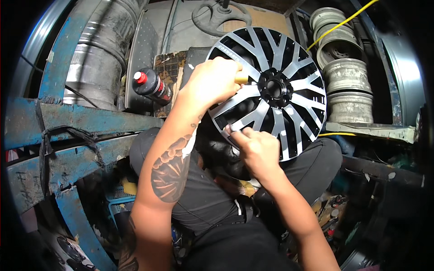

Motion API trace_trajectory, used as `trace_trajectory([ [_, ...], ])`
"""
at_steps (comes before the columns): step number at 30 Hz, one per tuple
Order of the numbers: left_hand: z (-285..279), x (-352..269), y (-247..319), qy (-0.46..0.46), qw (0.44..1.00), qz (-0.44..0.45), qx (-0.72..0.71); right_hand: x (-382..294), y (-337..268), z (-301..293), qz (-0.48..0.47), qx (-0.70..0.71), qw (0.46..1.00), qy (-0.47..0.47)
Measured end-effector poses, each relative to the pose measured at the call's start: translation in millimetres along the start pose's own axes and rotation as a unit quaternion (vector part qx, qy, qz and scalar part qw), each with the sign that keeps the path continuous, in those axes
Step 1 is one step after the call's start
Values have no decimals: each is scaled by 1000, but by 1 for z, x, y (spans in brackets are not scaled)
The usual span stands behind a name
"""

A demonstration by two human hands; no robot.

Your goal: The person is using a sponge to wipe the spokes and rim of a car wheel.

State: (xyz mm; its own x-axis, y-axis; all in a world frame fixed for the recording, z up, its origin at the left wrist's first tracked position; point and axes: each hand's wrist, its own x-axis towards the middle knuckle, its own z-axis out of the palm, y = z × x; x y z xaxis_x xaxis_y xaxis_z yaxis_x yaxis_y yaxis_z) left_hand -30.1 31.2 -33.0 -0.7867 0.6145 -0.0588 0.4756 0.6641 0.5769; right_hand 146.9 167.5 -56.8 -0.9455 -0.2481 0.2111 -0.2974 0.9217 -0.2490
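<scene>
A black and silver alloy car wheel leans above my lap, with raised lettering on one spoke. My left hand is over the wheel's upper left part, its fingers closed around a yellow sponge or pad. Lower down, my right hand has its fingers bent at the wheel's lower left rim, at the end of a spoke; a small greyish thing shows at the fingertips, too unclear to name. White smears mark several lower spokes and my left forearm.
A dark bottle with a red cap stands left of the wheel. A steering wheel lies beyond it. Bare metal wheel rims are stacked at the right, near a yellow cable. Blue metal beams cross the left side.
</scene>
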Motion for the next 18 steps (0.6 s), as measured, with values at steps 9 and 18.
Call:
trace_trajectory([
  [9, 3, 0, 1, -10, 1000, -3, 1, -12, 9, 12, 3, -16, 995, -101],
  [18, 15, -9, 4, -86, 990, 10, 114, -20, 25, 3, 48, 18, 989, -141],
])
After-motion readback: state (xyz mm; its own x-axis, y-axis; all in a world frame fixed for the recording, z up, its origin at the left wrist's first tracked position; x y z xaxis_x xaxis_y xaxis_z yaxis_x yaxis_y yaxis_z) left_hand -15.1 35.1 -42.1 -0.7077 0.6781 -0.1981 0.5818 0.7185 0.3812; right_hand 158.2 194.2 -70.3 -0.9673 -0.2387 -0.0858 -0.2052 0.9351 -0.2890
